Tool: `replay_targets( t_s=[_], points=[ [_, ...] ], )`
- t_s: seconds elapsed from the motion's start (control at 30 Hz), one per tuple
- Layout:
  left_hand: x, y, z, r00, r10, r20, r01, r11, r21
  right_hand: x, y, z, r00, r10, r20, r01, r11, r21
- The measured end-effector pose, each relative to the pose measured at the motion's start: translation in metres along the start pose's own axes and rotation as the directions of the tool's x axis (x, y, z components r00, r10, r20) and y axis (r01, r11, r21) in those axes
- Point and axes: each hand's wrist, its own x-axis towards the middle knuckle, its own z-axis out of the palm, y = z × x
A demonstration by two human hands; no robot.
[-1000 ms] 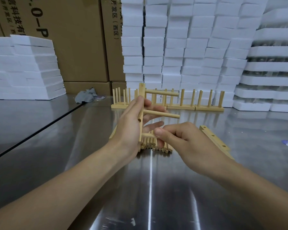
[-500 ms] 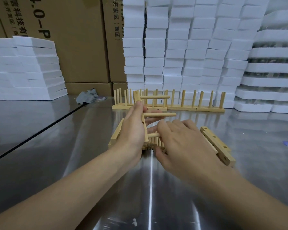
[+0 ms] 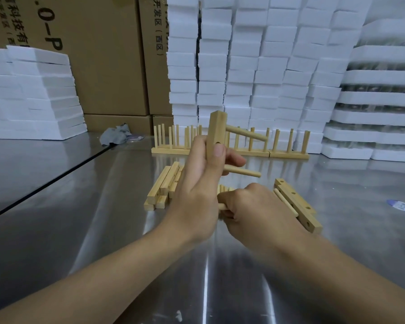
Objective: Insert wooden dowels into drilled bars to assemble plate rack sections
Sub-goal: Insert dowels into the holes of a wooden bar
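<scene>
My left hand grips a drilled wooden bar upright in the middle of the view. Two dowels stick out of the bar to the right: an upper dowel and a lower dowel. An empty hole shows just above my thumb. My right hand is closed around a short dowel low beside the bar's bottom end, over a small heap of loose dowels that it mostly hides.
Spare drilled bars lie left of my hands and another drilled bar pair lies to the right on the steel table. Finished rack sections stand behind. Foam stacks, cardboard boxes and a grey rag fill the back.
My left hand has turned the bar more upright and lifted it slightly. My right hand dropped to the dowel heap and closed on a dowel near the bar's bottom.
</scene>
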Motion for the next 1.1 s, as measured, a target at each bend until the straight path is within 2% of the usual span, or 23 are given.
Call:
replay_targets(
  t_s=[0.1, 0.17, 0.2, 0.3, 0.37, 0.43, 0.6, 0.77, 0.83, 0.87, 0.93, 1.0, 1.1],
  points=[
    [0.005, -0.001, 0.000, 0.994, -0.061, -0.088, 0.061, 0.998, 0.000, 0.001, -0.004, -0.006, 0.992, -0.005, -0.124, -0.003, 0.998, -0.062],
    [0.008, -0.001, -0.002, 0.954, -0.232, -0.191, 0.218, 0.971, -0.094, 0.002, -0.009, -0.010, 0.964, -0.004, -0.267, -0.024, 0.995, -0.100],
    [0.011, -0.001, -0.004, 0.911, -0.338, -0.234, 0.306, 0.938, -0.165, 0.003, -0.012, -0.011, 0.953, -0.009, -0.302, -0.031, 0.992, -0.125],
    [0.015, -0.001, -0.009, 0.791, -0.555, -0.257, 0.471, 0.821, -0.324, 0.006, -0.018, -0.007, 0.950, -0.071, -0.303, 0.013, 0.982, -0.188],
    [0.014, 0.001, -0.009, 0.751, -0.614, -0.244, 0.503, 0.770, -0.392, 0.007, -0.018, 0.000, 0.948, -0.107, -0.299, 0.051, 0.981, -0.189],
    [0.013, 0.000, -0.008, 0.740, -0.629, -0.238, 0.510, 0.755, -0.412, 0.010, -0.019, 0.006, 0.953, -0.096, -0.289, 0.050, 0.985, -0.162],
    [0.013, -0.003, -0.002, 0.816, -0.531, -0.230, 0.461, 0.836, -0.296, 0.015, -0.017, 0.012, 0.961, -0.039, -0.274, 0.004, 0.992, -0.129],
    [0.003, -0.004, 0.009, 0.824, -0.494, -0.277, 0.431, 0.864, -0.260, 0.010, -0.011, 0.013, 0.960, -0.100, -0.262, 0.068, 0.990, -0.128],
    [0.000, -0.004, 0.011, 0.860, -0.414, -0.299, 0.376, 0.909, -0.178, 0.009, -0.011, 0.010, 0.962, -0.139, -0.236, 0.129, 0.990, -0.060],
    [-0.002, -0.004, 0.011, 0.898, -0.330, -0.292, 0.315, 0.944, -0.097, 0.009, -0.011, 0.010, 0.961, -0.170, -0.218, 0.168, 0.985, -0.028],
    [-0.005, -0.002, 0.008, 0.965, -0.131, -0.229, 0.154, 0.984, 0.089, 0.013, -0.011, 0.006, 0.963, -0.187, -0.192, 0.195, 0.981, 0.022],
    [-0.006, -0.001, 0.004, 0.994, 0.022, -0.110, -0.002, 0.984, 0.181, 0.015, -0.009, 0.007, 0.981, -0.159, -0.109, 0.167, 0.983, 0.074],
    [-0.004, -0.002, -0.001, 0.988, 0.116, 0.103, -0.139, 0.956, 0.259, 0.015, -0.003, 0.014, 0.984, -0.068, 0.162, 0.050, 0.992, 0.115]
  ],
)
